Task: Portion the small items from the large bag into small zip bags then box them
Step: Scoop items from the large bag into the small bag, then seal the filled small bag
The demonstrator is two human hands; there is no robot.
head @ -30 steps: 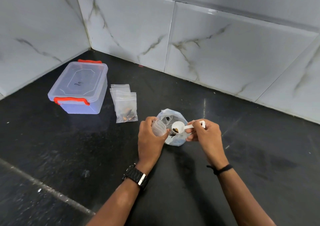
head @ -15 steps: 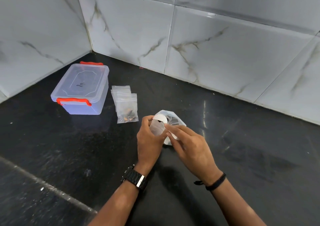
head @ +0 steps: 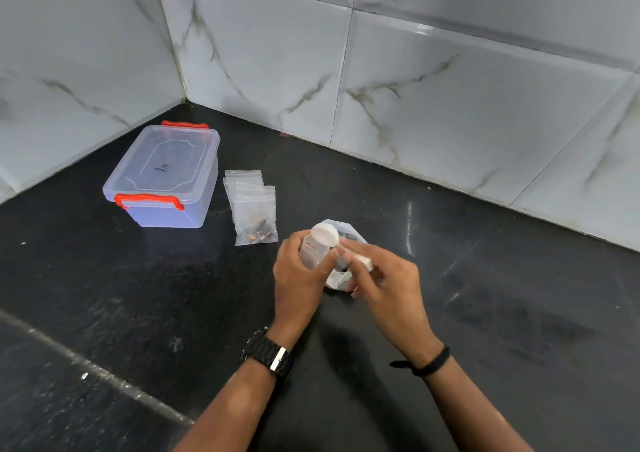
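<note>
Small clear zip bag [head: 313, 252] sits gripped in my left hand [head: 299, 278]; my right hand [head: 388, 280] pinches a white plastic scoop [head: 325, 235] tipped over it. One filled bag [head: 256, 224] lies near the shut clear plastic box [head: 162, 174]; boxing not yet done

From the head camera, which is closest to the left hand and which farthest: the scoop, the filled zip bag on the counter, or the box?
From the left hand:
1. Scoop: tipped over the small bag that hand holds, just above its fingers.
2. Filled zip bag: flat on the counter, up and left.
3. Box: farther left, toward the corner, lid on.
</note>
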